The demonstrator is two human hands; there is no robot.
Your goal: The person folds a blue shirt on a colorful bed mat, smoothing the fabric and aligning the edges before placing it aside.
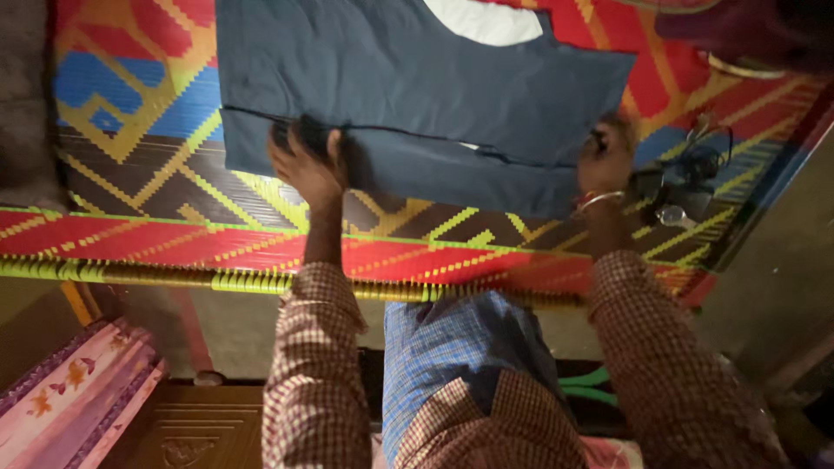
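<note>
A large woven plastic mat, patterned in red, blue, yellow and brown zigzags, lies under a flat piece of dark blue-grey cloth with a curved neckline cut at its top edge. The left hand pinches the cloth's folded lower flap; the right hand, wearing a thin metal bangle, grips its right edge. Dark scissors lie just beside the right hand.
</note>
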